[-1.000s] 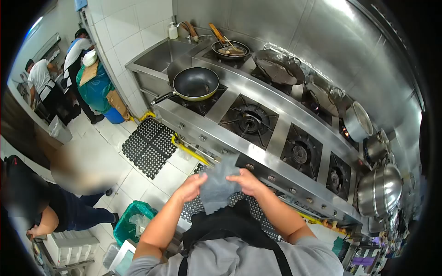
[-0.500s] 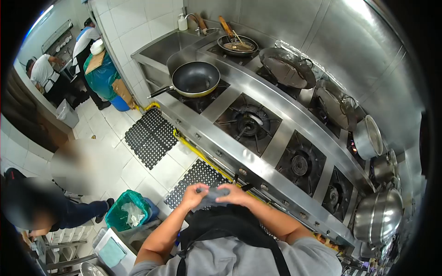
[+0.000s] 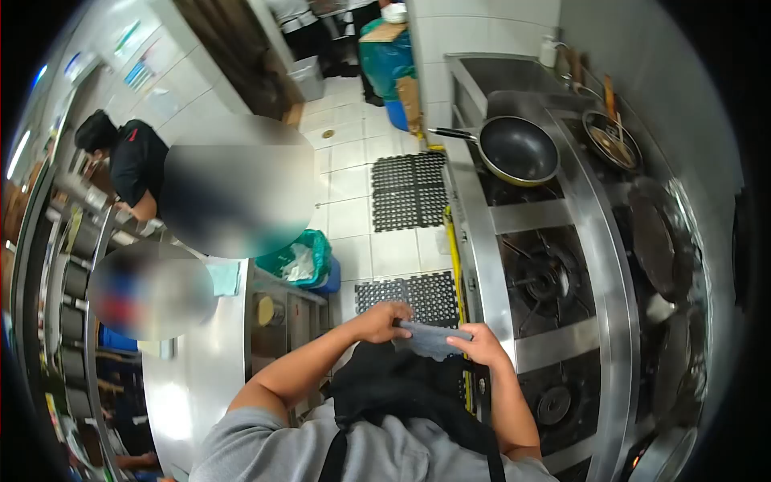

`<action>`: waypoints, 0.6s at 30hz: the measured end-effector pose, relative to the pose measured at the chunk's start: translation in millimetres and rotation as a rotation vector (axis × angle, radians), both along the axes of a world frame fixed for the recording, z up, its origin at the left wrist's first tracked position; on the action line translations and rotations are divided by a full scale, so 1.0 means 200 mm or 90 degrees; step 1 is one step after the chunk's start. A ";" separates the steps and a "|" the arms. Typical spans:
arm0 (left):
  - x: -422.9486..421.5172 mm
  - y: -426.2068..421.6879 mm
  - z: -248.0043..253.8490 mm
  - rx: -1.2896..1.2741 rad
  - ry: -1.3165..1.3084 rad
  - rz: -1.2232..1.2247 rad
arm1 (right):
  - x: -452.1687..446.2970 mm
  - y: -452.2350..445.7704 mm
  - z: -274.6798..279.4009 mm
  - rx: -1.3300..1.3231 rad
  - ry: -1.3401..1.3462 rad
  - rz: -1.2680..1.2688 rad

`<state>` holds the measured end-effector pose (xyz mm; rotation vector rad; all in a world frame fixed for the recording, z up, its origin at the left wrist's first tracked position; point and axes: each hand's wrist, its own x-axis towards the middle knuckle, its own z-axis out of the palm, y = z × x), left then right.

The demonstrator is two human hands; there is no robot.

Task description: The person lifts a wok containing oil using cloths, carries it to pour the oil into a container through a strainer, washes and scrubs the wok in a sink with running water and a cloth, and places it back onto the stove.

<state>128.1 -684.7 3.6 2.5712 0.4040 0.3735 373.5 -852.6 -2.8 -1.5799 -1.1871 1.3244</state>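
Observation:
A small grey-blue cloth (image 3: 432,341) is stretched between my hands in front of my black apron. My left hand (image 3: 384,323) pinches its left end between thumb and fingers. Its right end is gripped by my right hand (image 3: 483,345), with the thumb on top. The cloth looks folded along its upper edge, and its lower part hangs towards the apron. Both hands are above the floor, left of the stove front (image 3: 487,293).
A black wok-shaped pan (image 3: 518,149) sits on the stove, its handle jutting over the floor. Perforated black mats (image 3: 409,193) lie on the tiles. Left are a steel counter (image 3: 193,394), a green-lined bin (image 3: 317,259) and a co-worker in black (image 3: 138,165).
My view has turned left, bringing the counter and co-worker into sight and shifting the stove right. The cloth, bunched before, is now drawn out wider between my hands.

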 end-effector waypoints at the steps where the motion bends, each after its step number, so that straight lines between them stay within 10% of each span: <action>1: 0.00 0.00 0.19 -0.227 0.102 0.032 | 0.04 0.05 0.06 0.005 0.013 0.053; 3: -0.01 0.01 0.44 -0.452 0.200 0.070 | 0.09 0.12 0.07 0.078 0.142 0.106; 5: -0.04 0.00 0.57 -0.644 0.099 0.109 | 0.13 0.13 0.02 0.072 0.676 0.108; 8: -0.05 0.04 0.57 -0.613 -0.024 0.180 | 0.00 0.32 0.01 0.035 0.943 0.164; 10: -0.06 0.07 0.47 -0.612 -0.152 0.310 | -0.22 0.26 0.03 -0.149 0.862 -0.014; 13: -0.17 0.11 0.32 -0.631 -0.237 0.494 | -0.47 0.34 -0.27 0.061 0.773 0.154; 15: -0.29 0.11 0.20 -0.624 -0.203 0.570 | -0.56 0.34 -0.34 0.413 -0.184 0.184; 16: -0.34 0.09 0.19 -0.670 -0.200 0.600 | -0.54 0.28 -0.17 0.256 0.237 0.082; 18: -0.47 0.08 0.11 -0.702 -0.212 0.595 | -0.46 0.28 -0.08 0.208 0.225 0.088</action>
